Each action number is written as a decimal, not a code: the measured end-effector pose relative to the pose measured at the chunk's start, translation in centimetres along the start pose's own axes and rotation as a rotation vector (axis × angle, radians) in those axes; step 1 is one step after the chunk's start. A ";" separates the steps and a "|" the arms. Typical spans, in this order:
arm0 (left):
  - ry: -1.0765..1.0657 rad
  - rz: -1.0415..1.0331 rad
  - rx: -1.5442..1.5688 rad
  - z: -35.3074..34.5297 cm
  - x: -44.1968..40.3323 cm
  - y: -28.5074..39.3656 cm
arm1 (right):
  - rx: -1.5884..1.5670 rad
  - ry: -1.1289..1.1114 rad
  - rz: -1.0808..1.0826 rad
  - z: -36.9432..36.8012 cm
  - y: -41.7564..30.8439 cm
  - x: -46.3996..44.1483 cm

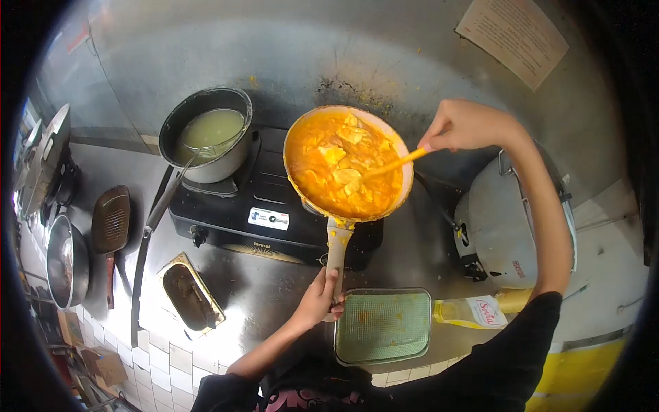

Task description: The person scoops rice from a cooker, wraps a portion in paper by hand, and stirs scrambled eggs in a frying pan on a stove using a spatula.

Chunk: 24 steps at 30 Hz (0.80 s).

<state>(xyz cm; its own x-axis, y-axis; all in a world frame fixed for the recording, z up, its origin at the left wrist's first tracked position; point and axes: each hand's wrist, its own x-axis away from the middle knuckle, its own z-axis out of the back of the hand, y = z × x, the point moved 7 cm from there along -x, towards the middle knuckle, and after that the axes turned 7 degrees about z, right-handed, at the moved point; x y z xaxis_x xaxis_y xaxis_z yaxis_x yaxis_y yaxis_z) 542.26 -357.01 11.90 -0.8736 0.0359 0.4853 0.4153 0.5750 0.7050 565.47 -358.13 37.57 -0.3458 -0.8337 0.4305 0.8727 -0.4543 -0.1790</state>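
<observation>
A frying pan point(390, 135) sits over the right burner, filled with a thick orange sauce point(312, 165) holding pale yellow, egg-like pieces. My left hand point(320, 299) is wrapped round the pan's long beige handle point(338, 250), close to its end. Above the pan's right side, my right hand point(467, 125) grips a slim yellow-orange stirring utensil point(398, 164). The utensil slants down to the left into the sauce, which hides its tip, so whether it ends in a spoon or spatula cannot be seen.
A black two-burner gas stove point(226, 223) carries a pot point(206, 173) of pale liquid with a strainer point(165, 204) in it. Nearby are a green-lined tray point(382, 326), an oil bottle point(470, 312), a large metal cooker point(498, 220), a rectangular tin point(189, 295) and a grill pan point(112, 220).
</observation>
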 end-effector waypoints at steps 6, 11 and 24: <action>0.033 0.019 0.029 0.1 -0.1 -0.3 | 0.134 -0.124 -0.136 -6.1 1.1 -0.6; 0.054 0.022 0.036 0.2 0.0 -0.6 | 0.537 0.032 -0.216 -8.6 0.3 -0.1; 0.067 -0.022 -0.175 0.4 0.3 0.9 | 0.566 0.552 -0.136 -11.4 9.5 -3.0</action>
<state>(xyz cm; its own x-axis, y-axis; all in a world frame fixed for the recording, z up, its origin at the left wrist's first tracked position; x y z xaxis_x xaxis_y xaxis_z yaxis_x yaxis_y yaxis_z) 542.32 -356.17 12.48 -0.8664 -0.0330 0.4982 0.4392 0.4241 0.7920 570.81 -363.53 24.47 -0.4534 -0.8845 -0.1099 0.8016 -0.4586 0.3837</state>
